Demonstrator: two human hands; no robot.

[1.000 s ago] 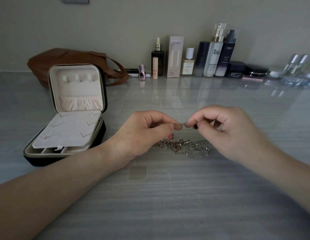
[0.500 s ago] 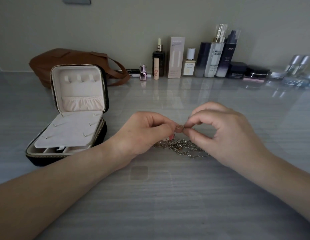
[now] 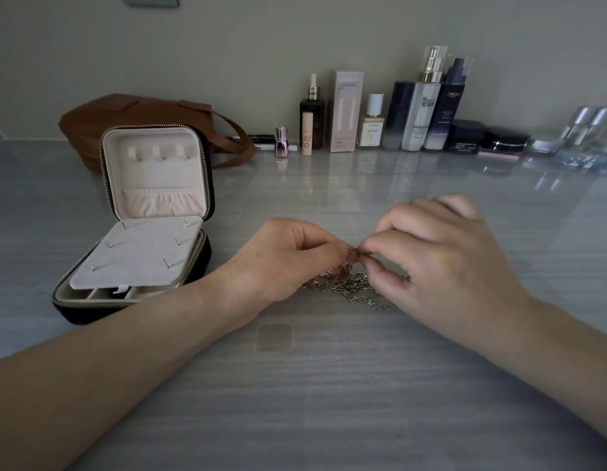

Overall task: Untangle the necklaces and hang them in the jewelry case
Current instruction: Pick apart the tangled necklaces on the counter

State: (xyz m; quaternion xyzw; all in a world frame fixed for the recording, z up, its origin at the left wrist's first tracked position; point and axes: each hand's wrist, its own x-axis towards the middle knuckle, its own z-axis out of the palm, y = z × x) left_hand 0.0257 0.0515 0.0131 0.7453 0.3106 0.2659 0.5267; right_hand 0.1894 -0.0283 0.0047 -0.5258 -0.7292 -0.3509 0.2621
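Observation:
A tangle of thin metal necklaces (image 3: 353, 287) lies on the grey table in the middle of the view. My left hand (image 3: 288, 260) and my right hand (image 3: 441, 256) meet just above the pile, and each pinches a short stretch of chain between thumb and fingertips. The rest of the chains trail down onto the table under my right palm. The black jewelry case (image 3: 135, 294) stands open at the left, its lid upright with a row of hooks and a pink pocket, and a pale flap with small pegs lies over its tray.
A brown leather bag (image 3: 125, 120) sits behind the case. Several cosmetic bottles, a tall box (image 3: 346, 112) and jars line the wall at the back, from the middle to the right. The table (image 3: 329, 402) has a glossy grey wood-grain top.
Both hands have drawn closer together over the pile. My right hand has turned so its fingers curl lower over the chains. The case and bottles have not moved.

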